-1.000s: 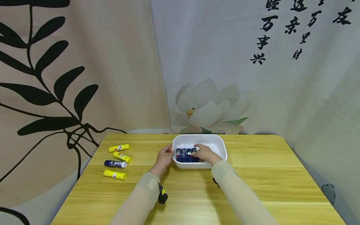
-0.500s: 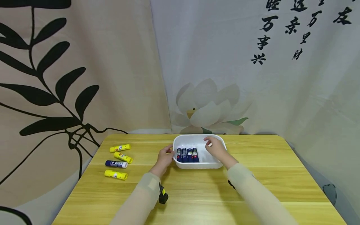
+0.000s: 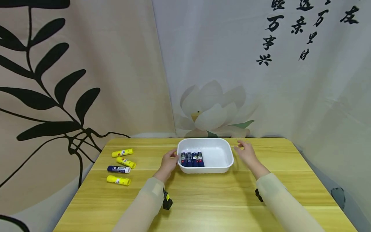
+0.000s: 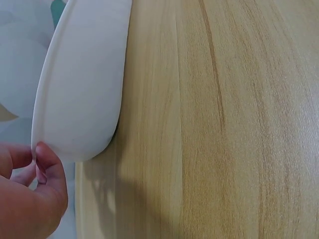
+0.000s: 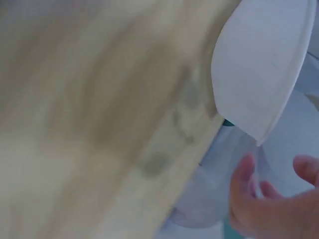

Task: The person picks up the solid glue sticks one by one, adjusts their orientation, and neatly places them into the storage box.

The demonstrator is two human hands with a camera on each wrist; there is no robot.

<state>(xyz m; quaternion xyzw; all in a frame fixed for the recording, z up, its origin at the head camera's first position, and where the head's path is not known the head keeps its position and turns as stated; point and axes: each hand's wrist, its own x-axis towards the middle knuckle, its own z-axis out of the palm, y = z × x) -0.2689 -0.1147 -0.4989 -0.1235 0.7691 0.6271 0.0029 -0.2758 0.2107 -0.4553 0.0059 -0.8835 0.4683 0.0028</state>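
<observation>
A white plastic tray (image 3: 218, 155) stands at the far middle of the table. Several dark blue glue sticks (image 3: 192, 159) lie side by side in its left part. My left hand (image 3: 168, 166) is at the tray's left end; in the left wrist view, thumb and fingers of the left hand (image 4: 37, 199) pinch the rim. Just off the tray's right end is my right hand (image 3: 248, 156), holding nothing. The right wrist view has the right hand (image 5: 274, 206) with fingers loosely bent and apart, near the corner of the white tray (image 5: 261, 59).
On the left of the wooden table (image 3: 191, 199) lie three yellow glue sticks (image 3: 118, 180) and one dark blue glue stick (image 3: 118, 169) with a white end. A printed cloth (image 3: 127, 64) hangs behind the far edge.
My right hand has lifted from the glue sticks inside the tray and moved right, out past the tray's right end. The left hand stays on the rim.
</observation>
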